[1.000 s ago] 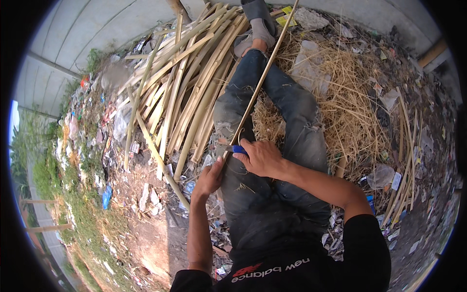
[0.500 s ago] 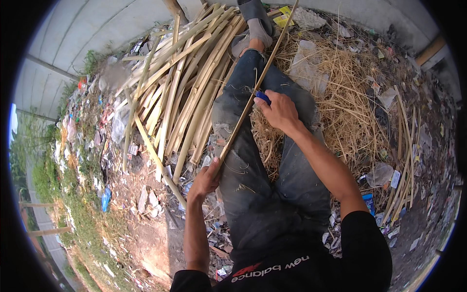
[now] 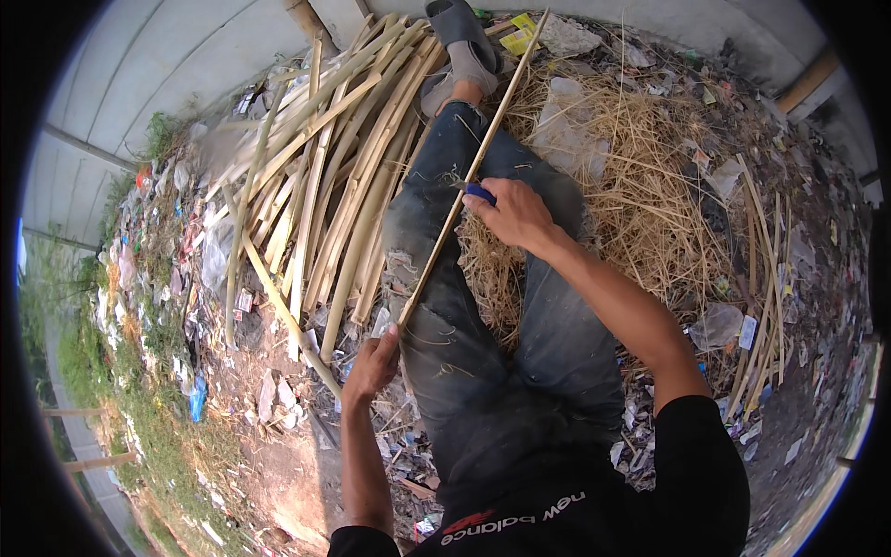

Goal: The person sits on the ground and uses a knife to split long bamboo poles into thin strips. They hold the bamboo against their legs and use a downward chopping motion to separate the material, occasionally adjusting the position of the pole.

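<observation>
A long, thin bamboo strip (image 3: 436, 249) slants across my thigh, its far end up past my foot. My left hand (image 3: 373, 364) is closed around the strip's near end, beside my left leg. In my right hand (image 3: 516, 213) is a knife (image 3: 480, 193) with a blue handle, held over my legs near the knees. Its short blade lies against the strip, and thin curled shavings cling there. More fine shavings are scattered on my dark, worn trousers (image 3: 464, 362).
A heap of split bamboo lengths (image 3: 343, 213) lies to the left. Straw-like shavings (image 3: 650, 195) pile up on the right, with thin strips (image 3: 768, 297) farther right. Litter covers the ground, and a pale panel wall (image 3: 186, 65) stands behind.
The whole view has shifted slightly. My left hand has drawn a little nearer to me with the strip's end. The knife stays against the strip, with more curls showing at the blade.
</observation>
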Tool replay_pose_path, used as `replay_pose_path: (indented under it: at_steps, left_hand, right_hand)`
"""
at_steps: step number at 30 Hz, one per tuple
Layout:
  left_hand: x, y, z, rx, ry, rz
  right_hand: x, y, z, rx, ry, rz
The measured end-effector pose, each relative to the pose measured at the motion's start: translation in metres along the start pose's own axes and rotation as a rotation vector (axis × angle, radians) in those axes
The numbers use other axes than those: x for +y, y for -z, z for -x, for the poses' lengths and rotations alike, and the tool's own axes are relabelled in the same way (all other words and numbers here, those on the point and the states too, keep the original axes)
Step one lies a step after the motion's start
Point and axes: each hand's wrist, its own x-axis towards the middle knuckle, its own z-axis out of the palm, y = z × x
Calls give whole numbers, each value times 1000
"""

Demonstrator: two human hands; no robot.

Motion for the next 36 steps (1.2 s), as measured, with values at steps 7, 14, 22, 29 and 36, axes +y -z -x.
replay_pose_path:
  at_steps: [7, 14, 22, 29, 36]
  left_hand:
    - [-13, 14, 16, -26, -22, -53]
    - [-47, 40, 44, -40, 42, -28]
    - [-82, 74, 43, -120, 62, 64]
    - [-132, 118, 63, -115, 8, 48]
    - [-145, 108, 55, -34, -19, 9]
  right_hand:
    - [-28, -21, 54, -204, 167, 52]
    - [-4, 10, 10, -97, 21, 7]
    - [-13, -7, 20, -66, 142, 63]
    - [152, 154, -102, 534, -430, -47]
    - [114, 118, -54, 459, -189, -271]
